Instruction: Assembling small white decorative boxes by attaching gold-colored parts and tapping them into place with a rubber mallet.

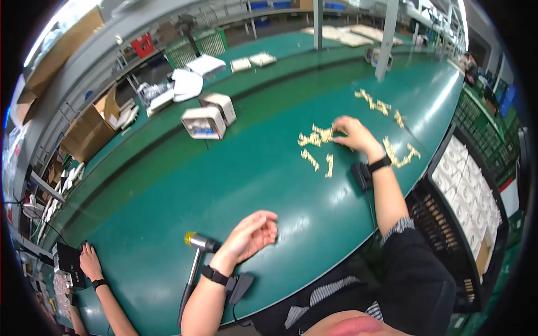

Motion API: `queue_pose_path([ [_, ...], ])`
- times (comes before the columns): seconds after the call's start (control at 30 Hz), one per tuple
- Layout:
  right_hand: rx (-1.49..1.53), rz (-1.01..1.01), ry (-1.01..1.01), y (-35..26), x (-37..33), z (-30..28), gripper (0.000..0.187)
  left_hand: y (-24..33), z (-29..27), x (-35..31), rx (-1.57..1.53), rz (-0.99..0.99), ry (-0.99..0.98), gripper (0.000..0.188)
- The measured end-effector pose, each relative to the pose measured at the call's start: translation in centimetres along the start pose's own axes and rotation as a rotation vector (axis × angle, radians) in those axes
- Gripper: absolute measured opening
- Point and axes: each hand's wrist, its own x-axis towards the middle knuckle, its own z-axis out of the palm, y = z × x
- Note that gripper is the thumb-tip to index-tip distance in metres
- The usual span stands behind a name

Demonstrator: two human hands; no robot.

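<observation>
My right hand (354, 135) reaches over the green table, its thumb and fingertips closed on the edge of a cluster of small cream-coloured parts (315, 136). Two short rows of the same parts (329, 166) lie just below that cluster. Further right are more cream-coloured parts (399, 158), with another scattered line (372, 103) behind them. My left hand (252, 238) hovers or rests palm inward near the front edge, its fingers loosely curled and nothing in it. Beside the left wrist lies a mallet (194, 263) with a yellow face and a dark grip.
Two white-and-grey housings (204, 123) stand at the table's back. A tray of white parts (468, 187) sits at my right. Black cabled boxes (362, 176) hang by my wristbands. At far left another person's hand (89, 262) touches a black box (68, 266). Metal posts (386, 42) rise behind.
</observation>
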Motion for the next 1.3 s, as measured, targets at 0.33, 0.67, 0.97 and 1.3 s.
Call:
queue_pose_path([
  [0.33,-0.343,-0.275,0.657,-4.4,8.6,-15.3,0.028,-0.1,-0.1,-0.7,0.038,0.023,0.007,0.024],
  [0.67,-0.709,-0.199,0.849,-0.5,28.8,-35.9,0.045,-0.1,-0.9,-0.8,-0.001,0.005,-0.021,0.026],
  [0.97,-0.713,0.190,0.836,-0.5,36.0,-33.8,0.067,0.3,-1.3,-0.2,-0.067,-0.048,-0.076,0.029],
  [1.3,-0.574,0.109,0.907,0.7,36.5,-33.5,0.060,0.4,-1.4,0.0,-0.098,-0.129,-0.128,0.027],
])
